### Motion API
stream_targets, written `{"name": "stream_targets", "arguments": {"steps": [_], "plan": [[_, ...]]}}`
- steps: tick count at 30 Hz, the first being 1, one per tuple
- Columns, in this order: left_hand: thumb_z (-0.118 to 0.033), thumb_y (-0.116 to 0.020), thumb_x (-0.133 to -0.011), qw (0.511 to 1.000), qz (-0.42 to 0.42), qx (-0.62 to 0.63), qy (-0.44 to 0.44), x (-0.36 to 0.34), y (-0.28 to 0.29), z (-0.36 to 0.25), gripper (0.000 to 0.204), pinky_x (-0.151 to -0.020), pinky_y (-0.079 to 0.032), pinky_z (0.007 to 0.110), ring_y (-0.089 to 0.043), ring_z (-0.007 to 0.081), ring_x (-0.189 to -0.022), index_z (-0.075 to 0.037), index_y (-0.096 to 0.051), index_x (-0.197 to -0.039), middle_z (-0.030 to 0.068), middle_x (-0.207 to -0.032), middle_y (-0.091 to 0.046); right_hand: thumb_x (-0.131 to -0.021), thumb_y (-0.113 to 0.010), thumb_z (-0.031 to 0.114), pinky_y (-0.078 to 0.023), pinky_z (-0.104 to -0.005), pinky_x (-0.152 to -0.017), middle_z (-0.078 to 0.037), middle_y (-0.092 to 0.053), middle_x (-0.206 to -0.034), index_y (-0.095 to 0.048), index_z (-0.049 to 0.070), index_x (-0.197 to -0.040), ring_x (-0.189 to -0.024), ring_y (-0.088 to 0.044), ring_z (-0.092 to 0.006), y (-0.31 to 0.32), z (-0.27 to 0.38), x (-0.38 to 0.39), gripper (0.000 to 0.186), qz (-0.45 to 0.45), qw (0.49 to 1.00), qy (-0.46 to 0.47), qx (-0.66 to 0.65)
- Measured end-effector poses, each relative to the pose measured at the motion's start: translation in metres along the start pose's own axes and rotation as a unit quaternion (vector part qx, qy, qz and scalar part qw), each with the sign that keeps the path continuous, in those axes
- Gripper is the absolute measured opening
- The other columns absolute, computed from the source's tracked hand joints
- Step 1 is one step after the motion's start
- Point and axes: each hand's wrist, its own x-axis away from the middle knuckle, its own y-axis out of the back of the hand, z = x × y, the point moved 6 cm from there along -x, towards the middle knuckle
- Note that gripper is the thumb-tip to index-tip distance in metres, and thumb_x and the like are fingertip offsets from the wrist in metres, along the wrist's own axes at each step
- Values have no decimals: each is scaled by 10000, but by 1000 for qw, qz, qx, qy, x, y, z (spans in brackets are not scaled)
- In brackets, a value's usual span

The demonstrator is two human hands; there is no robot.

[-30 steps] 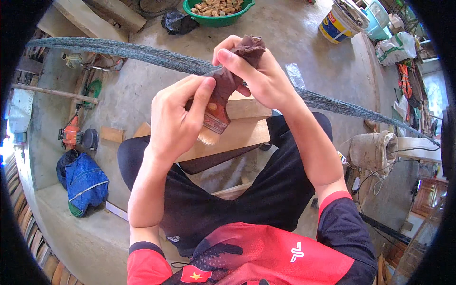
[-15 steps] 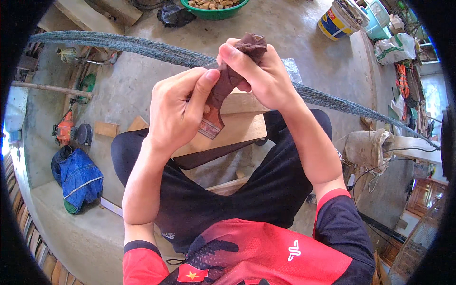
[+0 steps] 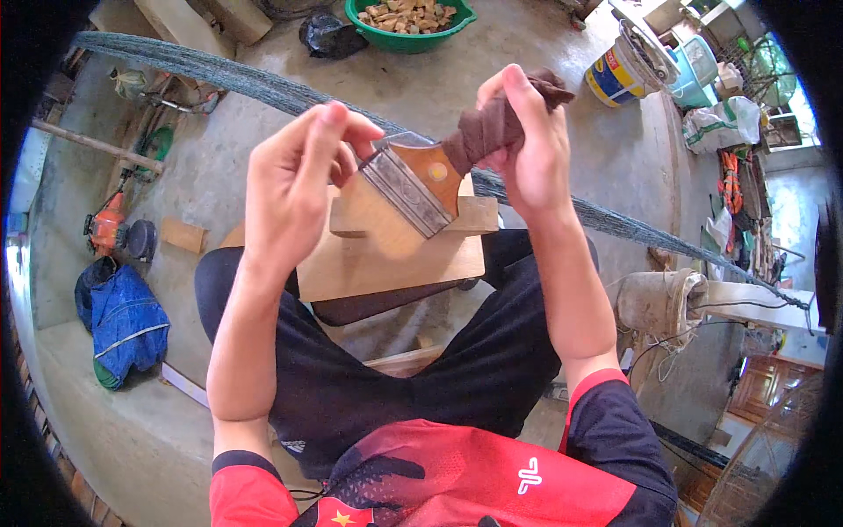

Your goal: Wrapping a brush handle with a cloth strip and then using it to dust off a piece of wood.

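A wide paintbrush with a wooden handle, a grey metal ferrule and pale bristles is held tilted in front of me, bristles toward the lower left. Brown cloth is wrapped around its handle. Closed over that cloth, my right hand holds the brush through it. At the ferrule's upper left corner is my left hand, thumb raised and fingers loosely apart; its hidden fingertips may touch the corner. A light wooden board and a wooden block lie below the brush, between my legs.
A hammock stretches across just beyond my hands. Farther off stand a green basin of wood pieces, a black bag and a paint bucket. An orange machine and a blue bundle lie at left; a whitish bucket is at right.
My right hand has moved right with the cloth and brush, and the brush has turned so its ferrule and bristles show. My left hand has moved slightly left and loosened from the cloth.
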Motion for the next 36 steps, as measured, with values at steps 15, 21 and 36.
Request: {"name": "stream_targets", "arguments": {"steps": [15,21,36], "plan": [[-188,-749,-913,985,69,-157,0,7,-16,-7,214,-660,-544,242,-715,87,-724,5,-736,-1005,64,-750,-750,-1070,-572,390,-362,-245,-458,10,-562,-607,-612,51,-846,-503,-505,-62,-28,-7,4,409,21,992,52,110],[-200,-758,-917,990,54,-130,13,9,-16,-8,221,-635,-534,230,-699,69,-679,17,-724,-925,64,-744,-746,-1065,-589,377,-363,-239,-459,4,-590,-620,-637,46,-871,-504,-507,-53,-34,-5,10,387,4,989,88,118],[-296,-871,-807,968,183,-166,-36,6,22,23,630,-944,-501,328,-665,184,-1054,-38,-609,-1319,130,-1199,-691,-1002,-564,277,-458,-293,-476,-111,-717,-843,-666,24,-1088,-547,-606,-164,50,25,7,286,-81,991,85,-65]]}}
